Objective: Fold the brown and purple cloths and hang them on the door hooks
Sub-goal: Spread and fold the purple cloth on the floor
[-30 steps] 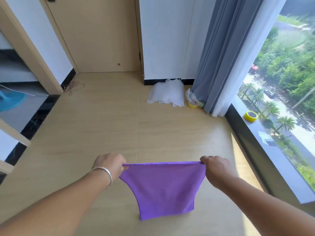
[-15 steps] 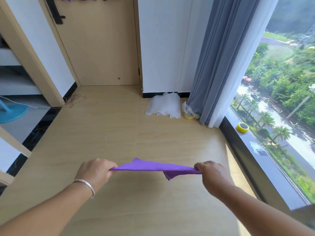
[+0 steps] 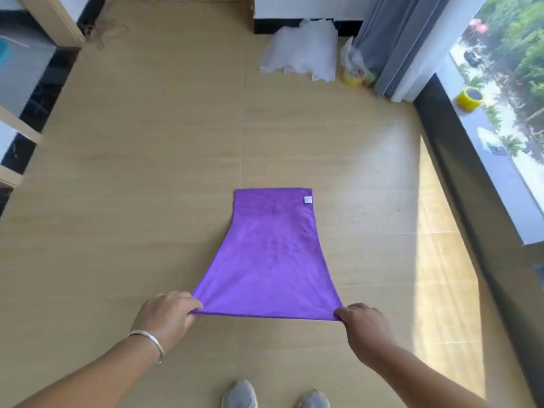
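Left hand point(image 3: 167, 316) and right hand point(image 3: 363, 325) each pinch a near corner of the purple cloth point(image 3: 269, 260), fingers curled tight; the rest stretches away over the wooden floor point(image 3: 147, 172).

We see the purple cloth point(image 3: 269, 260) spread open as a single smooth sheet, its far edge lying on the pale wooden floor point(image 3: 147, 172) and its near edge lifted and pulled taut. A small white tag point(image 3: 307, 199) sits at its far right corner. Its two near corners are pinched, one by our left hand point(image 3: 167, 315) and one by our right hand point(image 3: 363, 328).
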Demonstrator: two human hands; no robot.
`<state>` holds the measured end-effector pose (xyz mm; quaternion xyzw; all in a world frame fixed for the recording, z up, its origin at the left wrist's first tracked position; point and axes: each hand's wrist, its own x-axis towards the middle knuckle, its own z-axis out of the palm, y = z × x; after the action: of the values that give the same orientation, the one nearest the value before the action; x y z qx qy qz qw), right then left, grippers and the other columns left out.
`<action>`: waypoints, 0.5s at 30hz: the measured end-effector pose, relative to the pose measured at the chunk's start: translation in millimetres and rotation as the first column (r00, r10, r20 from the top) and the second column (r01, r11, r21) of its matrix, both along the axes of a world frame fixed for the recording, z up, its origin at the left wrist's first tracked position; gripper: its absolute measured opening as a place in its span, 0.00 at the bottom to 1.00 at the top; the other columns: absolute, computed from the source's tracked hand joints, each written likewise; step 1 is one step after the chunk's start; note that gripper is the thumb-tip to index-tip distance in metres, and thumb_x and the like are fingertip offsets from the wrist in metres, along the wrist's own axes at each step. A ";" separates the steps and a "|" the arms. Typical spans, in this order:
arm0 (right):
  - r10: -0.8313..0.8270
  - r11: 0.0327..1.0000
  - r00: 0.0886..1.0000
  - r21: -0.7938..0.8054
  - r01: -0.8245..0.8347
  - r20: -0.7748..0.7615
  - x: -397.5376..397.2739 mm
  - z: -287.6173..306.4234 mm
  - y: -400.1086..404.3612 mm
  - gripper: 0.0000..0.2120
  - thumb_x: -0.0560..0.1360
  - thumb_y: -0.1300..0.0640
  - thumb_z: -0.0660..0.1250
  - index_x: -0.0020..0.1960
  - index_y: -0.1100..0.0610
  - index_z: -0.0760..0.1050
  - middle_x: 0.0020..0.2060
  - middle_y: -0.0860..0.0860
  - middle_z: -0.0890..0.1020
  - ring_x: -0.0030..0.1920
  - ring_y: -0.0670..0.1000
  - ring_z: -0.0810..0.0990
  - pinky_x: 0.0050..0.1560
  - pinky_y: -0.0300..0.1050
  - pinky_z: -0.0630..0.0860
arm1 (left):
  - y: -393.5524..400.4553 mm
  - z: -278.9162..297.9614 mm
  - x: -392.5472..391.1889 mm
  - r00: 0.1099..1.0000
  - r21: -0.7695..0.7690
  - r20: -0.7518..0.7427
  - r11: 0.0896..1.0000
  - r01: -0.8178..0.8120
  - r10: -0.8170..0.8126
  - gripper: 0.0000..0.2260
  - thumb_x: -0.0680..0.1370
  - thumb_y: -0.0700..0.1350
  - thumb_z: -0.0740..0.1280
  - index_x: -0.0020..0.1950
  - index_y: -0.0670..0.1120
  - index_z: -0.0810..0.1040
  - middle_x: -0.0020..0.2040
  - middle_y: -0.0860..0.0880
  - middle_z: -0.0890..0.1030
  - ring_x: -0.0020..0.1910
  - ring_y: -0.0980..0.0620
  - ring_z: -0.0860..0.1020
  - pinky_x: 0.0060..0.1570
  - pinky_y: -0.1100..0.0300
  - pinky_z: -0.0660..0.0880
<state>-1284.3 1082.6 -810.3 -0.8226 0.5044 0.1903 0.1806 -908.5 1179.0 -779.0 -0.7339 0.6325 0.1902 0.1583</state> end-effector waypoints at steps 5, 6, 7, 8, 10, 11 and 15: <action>0.061 0.988 0.996 0.148 -0.051 -0.062 -17.0 -78.1 66.5 0.11 0.72 0.61 0.57 0.47 0.50 0.74 0.33 0.47 0.70 0.41 0.53 0.73 0.39 0.45 0.59 | 68.5 -85.3 -16.3 0.995 0.156 -0.087 0.987 -0.024 0.038 0.11 0.79 0.51 0.61 0.59 0.61 0.78 0.56 0.60 0.79 0.58 0.56 0.76 0.49 0.62 0.70; 0.072 0.980 0.995 0.190 -0.057 -0.071 -18.8 -92.3 78.4 0.11 0.72 0.62 0.56 0.47 0.49 0.73 0.32 0.47 0.69 0.40 0.53 0.71 0.39 0.46 0.60 | 80.1 -101.6 -17.9 0.994 0.190 -0.102 0.982 -0.015 0.035 0.11 0.79 0.52 0.60 0.59 0.61 0.78 0.56 0.59 0.79 0.58 0.56 0.76 0.49 0.61 0.70; 0.082 0.971 0.993 0.233 -0.062 -0.081 -20.7 -104.7 88.0 0.11 0.73 0.62 0.56 0.46 0.49 0.72 0.33 0.47 0.69 0.40 0.54 0.70 0.39 0.47 0.60 | 89.7 -116.0 -18.8 0.993 0.228 -0.113 0.974 -0.005 0.031 0.10 0.79 0.53 0.60 0.58 0.60 0.77 0.55 0.58 0.79 0.57 0.55 0.76 0.48 0.61 0.70; 0.084 0.960 0.993 0.273 -0.057 -0.088 -22.1 -114.9 95.4 0.10 0.73 0.61 0.56 0.46 0.48 0.72 0.33 0.47 0.70 0.41 0.54 0.72 0.39 0.47 0.62 | 96.9 -127.4 -18.9 0.991 0.270 -0.129 0.963 0.005 0.031 0.10 0.79 0.54 0.60 0.57 0.59 0.77 0.54 0.57 0.79 0.56 0.54 0.76 0.48 0.60 0.71; 0.052 0.940 0.994 0.342 -0.015 -0.099 -22.9 -135.9 109.6 0.10 0.73 0.61 0.55 0.47 0.48 0.72 0.35 0.48 0.73 0.44 0.55 0.76 0.39 0.47 0.65 | 108.9 -149.7 -17.8 0.984 0.354 -0.173 0.935 0.020 0.044 0.10 0.79 0.57 0.61 0.55 0.57 0.78 0.53 0.55 0.79 0.54 0.52 0.77 0.47 0.59 0.71; 0.018 0.933 0.995 0.360 0.018 -0.095 -21.4 -144.5 112.6 0.11 0.73 0.60 0.55 0.47 0.48 0.73 0.37 0.49 0.76 0.45 0.55 0.78 0.39 0.46 0.66 | 111.4 -158.5 -15.9 0.980 0.379 -0.192 0.925 0.025 0.052 0.10 0.78 0.58 0.62 0.54 0.56 0.78 0.52 0.54 0.80 0.54 0.51 0.78 0.47 0.59 0.71; -0.107 0.940 0.991 0.316 0.126 -0.075 -6.0 -162.5 91.2 0.10 0.78 0.53 0.56 0.51 0.47 0.76 0.43 0.49 0.82 0.46 0.55 0.80 0.40 0.45 0.71 | 91.9 -177.0 -1.5 0.962 0.328 -0.226 0.942 -0.071 0.151 0.07 0.78 0.55 0.64 0.52 0.58 0.80 0.49 0.55 0.82 0.51 0.51 0.79 0.44 0.60 0.71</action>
<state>-1290.3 1173.8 -972.8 -0.7454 0.5196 0.2818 0.3081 -910.0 1270.8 -956.0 -0.7041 0.5660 0.3880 0.1825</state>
